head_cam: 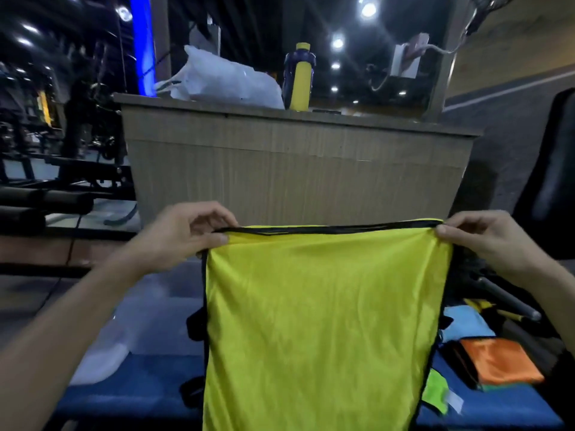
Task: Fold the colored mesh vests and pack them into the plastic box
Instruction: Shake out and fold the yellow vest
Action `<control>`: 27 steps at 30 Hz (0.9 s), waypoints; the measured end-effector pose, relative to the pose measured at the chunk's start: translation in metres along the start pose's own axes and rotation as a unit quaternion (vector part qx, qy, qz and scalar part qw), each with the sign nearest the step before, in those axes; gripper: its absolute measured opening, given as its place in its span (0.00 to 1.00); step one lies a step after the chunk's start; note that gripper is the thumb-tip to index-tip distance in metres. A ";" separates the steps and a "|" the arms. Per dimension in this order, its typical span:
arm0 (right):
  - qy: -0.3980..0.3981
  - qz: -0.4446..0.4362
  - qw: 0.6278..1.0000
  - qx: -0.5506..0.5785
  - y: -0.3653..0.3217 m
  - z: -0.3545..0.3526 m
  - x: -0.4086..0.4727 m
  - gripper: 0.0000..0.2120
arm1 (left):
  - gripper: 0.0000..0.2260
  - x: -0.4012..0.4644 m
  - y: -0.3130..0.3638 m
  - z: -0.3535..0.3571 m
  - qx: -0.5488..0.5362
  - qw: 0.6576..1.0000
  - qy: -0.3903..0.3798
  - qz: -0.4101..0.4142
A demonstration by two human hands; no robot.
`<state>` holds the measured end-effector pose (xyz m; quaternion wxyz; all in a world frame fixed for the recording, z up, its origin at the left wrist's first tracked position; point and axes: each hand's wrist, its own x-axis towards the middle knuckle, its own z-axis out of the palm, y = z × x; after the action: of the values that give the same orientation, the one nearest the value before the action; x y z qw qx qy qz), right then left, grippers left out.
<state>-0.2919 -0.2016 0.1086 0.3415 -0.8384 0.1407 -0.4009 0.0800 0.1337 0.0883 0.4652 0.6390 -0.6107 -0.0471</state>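
Note:
A yellow mesh vest (323, 321) with black trim hangs in front of me, stretched flat between both hands. My left hand (183, 237) pinches its top left corner, and my right hand (488, 241) pinches the top right corner. Behind the vest's left side stands a clear plastic box (149, 318) on a blue surface (137, 393); the vest hides part of it. To the right lie folded vests: a light blue one (466, 325), an orange one (497, 359) and a green one (435, 393).
A wooden counter (295, 169) rises behind, bearing a white plastic bag (224, 79) and a yellow bottle (301, 79). Gym machines (46, 169) fill the left. A black chair (553, 169) stands at the right edge, with a metal bar (507, 297) beneath it.

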 end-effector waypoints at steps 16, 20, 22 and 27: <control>0.001 0.071 0.996 -0.048 0.041 0.045 -0.001 0.17 | 0.08 -0.014 -0.026 0.008 -0.139 0.984 -0.039 -0.107; -0.003 0.093 0.996 0.013 0.044 0.052 -0.005 0.06 | 0.09 -0.016 -0.030 0.006 -0.237 0.959 -0.056 -0.142; 0.001 0.108 0.994 0.031 0.046 0.052 -0.009 0.12 | 0.11 -0.015 -0.033 0.004 -0.263 0.951 -0.051 -0.153; -0.054 0.118 0.991 0.030 0.052 0.054 -0.014 0.09 | 0.09 -0.012 -0.043 -0.006 -0.293 0.940 -0.055 -0.166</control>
<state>-0.2573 -0.2073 0.0413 0.4185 -0.8259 0.2073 -0.3158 0.1128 0.1390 0.0581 0.5830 0.5630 -0.4801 -0.3356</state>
